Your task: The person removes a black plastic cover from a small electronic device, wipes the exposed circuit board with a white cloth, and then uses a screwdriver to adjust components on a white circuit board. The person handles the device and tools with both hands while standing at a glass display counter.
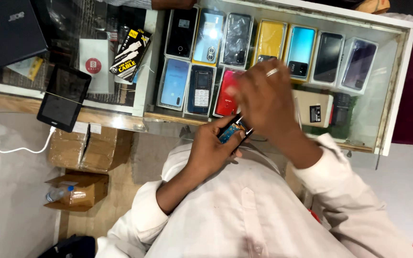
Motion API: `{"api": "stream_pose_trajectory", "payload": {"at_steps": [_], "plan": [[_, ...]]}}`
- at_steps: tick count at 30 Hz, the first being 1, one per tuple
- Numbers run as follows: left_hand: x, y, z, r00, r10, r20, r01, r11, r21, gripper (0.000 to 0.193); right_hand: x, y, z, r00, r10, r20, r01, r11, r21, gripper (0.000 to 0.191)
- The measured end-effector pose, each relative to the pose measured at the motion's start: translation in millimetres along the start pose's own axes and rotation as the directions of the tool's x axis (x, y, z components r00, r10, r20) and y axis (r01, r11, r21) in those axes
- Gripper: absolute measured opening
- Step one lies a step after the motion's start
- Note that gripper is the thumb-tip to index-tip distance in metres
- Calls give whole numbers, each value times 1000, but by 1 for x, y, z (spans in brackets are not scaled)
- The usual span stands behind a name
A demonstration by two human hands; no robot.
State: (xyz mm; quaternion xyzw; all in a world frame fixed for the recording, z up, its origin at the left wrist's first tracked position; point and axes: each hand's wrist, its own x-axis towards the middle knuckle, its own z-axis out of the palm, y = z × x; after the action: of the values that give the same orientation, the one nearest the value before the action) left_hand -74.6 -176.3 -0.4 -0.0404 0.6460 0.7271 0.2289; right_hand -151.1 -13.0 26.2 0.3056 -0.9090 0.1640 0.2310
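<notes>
My left hand (211, 150) grips a small opened phone (232, 130) with its blue circuit board showing, held close to my chest. My right hand (263, 98), a ring on one finger, hovers over the top of the phone with its fingers bent down onto it; what the fingertips hold is hidden. Both sleeves are white. Below the hands lies a glass display counter (388, 95) filled with boxed phones.
Several phone boxes (209, 36) fill the case in rows. A black tablet (64, 98) with a white cable, a cable package (130, 53) and a laptop (5, 31) sit at left. Cardboard boxes (80, 188) stand on the floor. Another person's arm (168, 4) reaches in at the top.
</notes>
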Motion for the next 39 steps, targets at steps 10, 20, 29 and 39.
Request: {"api": "stream_pose_trajectory", "payload": {"at_steps": [10,20,29,39], "plan": [[-4,-18,-2,995,-27,95,22,998,55,22,-23,-16,12,996,-31,80,23,994,105,32],[1,-25,-19,991,-59,119,93,947,-308,37,-129,18,2,727,610,316,-681,578,450,20],[15,-24,-14,997,11,73,22,902,-432,38,-190,1,23,577,296,761,-790,440,427,46],[21,-20,21,994,10,110,33,922,-385,41,-254,12,12,454,120,883,-793,-397,462,68]]}}
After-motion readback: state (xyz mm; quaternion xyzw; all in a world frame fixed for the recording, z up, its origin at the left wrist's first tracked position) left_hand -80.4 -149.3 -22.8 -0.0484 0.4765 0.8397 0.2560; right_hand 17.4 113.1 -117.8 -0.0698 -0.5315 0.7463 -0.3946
